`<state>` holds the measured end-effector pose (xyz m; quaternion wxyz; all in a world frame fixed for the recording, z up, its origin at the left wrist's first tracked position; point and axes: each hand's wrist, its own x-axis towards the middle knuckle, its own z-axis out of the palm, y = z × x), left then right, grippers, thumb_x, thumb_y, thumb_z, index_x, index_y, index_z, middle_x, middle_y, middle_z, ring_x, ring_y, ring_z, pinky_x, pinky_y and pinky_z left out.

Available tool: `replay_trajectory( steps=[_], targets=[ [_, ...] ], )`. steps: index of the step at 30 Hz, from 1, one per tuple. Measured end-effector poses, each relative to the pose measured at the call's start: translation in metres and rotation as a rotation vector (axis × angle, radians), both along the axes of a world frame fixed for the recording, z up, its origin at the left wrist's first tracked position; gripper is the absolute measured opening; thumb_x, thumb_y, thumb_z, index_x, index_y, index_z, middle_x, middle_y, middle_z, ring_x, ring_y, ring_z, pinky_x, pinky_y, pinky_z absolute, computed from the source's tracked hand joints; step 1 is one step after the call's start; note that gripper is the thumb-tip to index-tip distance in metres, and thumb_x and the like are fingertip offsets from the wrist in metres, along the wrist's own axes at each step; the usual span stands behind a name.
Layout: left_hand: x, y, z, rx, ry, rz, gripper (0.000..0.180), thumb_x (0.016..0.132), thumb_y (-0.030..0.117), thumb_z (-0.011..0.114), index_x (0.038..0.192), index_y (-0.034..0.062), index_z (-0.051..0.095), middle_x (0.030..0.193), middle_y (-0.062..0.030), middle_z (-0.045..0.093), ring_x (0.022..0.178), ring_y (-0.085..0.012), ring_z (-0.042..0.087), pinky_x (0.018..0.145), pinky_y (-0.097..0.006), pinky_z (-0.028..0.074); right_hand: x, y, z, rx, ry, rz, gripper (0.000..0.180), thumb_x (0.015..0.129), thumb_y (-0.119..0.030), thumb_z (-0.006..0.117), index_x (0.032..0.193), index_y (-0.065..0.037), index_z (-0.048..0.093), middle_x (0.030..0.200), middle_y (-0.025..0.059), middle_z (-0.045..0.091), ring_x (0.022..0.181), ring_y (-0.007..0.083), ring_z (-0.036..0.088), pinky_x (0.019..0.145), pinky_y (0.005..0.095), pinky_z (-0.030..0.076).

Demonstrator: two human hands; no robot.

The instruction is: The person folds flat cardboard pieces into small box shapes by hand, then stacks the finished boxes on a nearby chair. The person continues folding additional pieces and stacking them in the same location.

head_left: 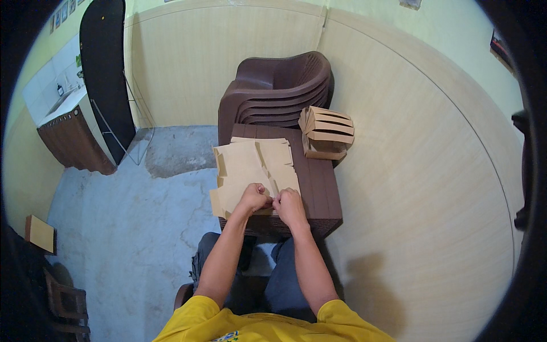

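Note:
A flat, unfolded sheet of brown cardboard (236, 165) with cut flaps along its edges lies on a dark brown table (319, 191) in front of me. A raised, narrow strip runs down its middle toward me. At the near end of that strip, my left hand (254, 199) is closed with its fingers curled on the cardboard. Close beside it, my right hand (290, 206) pinches the same part, and the fingertips of both hands almost meet. The bit of cardboard between the fingers is mostly hidden.
Folded cardboard boxes (327, 134) are bunched at the table's far right corner. Stacked brown plastic chairs (279, 85) stand behind the table. A wood-panelled wall (421, 171) rises on the right. A tall black board (103, 74) leans near a sink counter (65, 105) at far left.

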<state>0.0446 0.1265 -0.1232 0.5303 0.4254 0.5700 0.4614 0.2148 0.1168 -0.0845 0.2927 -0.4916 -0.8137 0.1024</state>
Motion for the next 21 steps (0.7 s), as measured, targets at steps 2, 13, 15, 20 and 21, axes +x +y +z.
replay_trajectory(
  steps=[2, 13, 15, 20, 21],
  targets=[
    [0.003, 0.005, -0.006, 0.043, 0.234, -0.017, 0.041, 0.073, 0.001, 0.085, 0.080, 0.0107, 0.046, 0.074, -0.0034, 0.062, 0.062, -0.0139, 0.058, 0.052, -0.035, 0.047, 0.002, -0.002, 0.003, -0.021, -0.058, 0.012, 0.014, 0.081, -0.007, 0.078, 0.081, 0.006, 0.073, 0.094, 0.0278, 0.071, 0.097, 0.0462, 0.069, 0.091, 0.0531, 0.057],
    [0.009, -0.013, 0.028, -0.073, 0.184, 0.016, 0.035, 0.075, -0.001, 0.088, 0.075, 0.0091, 0.054, 0.071, -0.0044, 0.063, 0.061, -0.0191, 0.067, 0.051, -0.037, 0.055, -0.004, -0.019, 0.003, 0.039, -0.037, -0.099, 0.018, 0.086, -0.005, 0.073, 0.093, 0.011, 0.070, 0.100, 0.0302, 0.067, 0.097, 0.0484, 0.068, 0.091, 0.0551, 0.056],
    [0.011, -0.015, 0.029, -0.101, -0.047, 0.032, 0.037, 0.077, -0.005, 0.087, 0.074, 0.0092, 0.052, 0.071, -0.0042, 0.062, 0.062, -0.0208, 0.070, 0.051, -0.037, 0.059, -0.004, -0.020, 0.001, 0.055, -0.028, -0.110, 0.016, 0.086, -0.004, 0.073, 0.093, 0.009, 0.070, 0.099, 0.0292, 0.067, 0.096, 0.0479, 0.068, 0.089, 0.0555, 0.056],
    [0.009, -0.010, 0.019, -0.105, -0.083, 0.045, 0.038, 0.077, -0.003, 0.088, 0.074, 0.0112, 0.053, 0.071, -0.0009, 0.059, 0.060, -0.0172, 0.064, 0.053, -0.036, 0.055, -0.003, -0.020, -0.003, -0.121, -0.014, -0.124, 0.024, 0.091, -0.009, 0.073, 0.106, 0.010, 0.070, 0.109, 0.0289, 0.068, 0.105, 0.0470, 0.068, 0.095, 0.0547, 0.056],
    [0.009, -0.009, 0.018, -0.147, -0.143, 0.041, 0.037, 0.077, -0.001, 0.089, 0.075, 0.0118, 0.055, 0.071, 0.0004, 0.059, 0.060, -0.0146, 0.061, 0.052, -0.035, 0.051, -0.004, -0.021, -0.005, -0.126, 0.015, -0.140, 0.023, 0.092, -0.008, 0.073, 0.106, 0.010, 0.070, 0.109, 0.0292, 0.068, 0.104, 0.0474, 0.069, 0.093, 0.0546, 0.057]
  ],
)
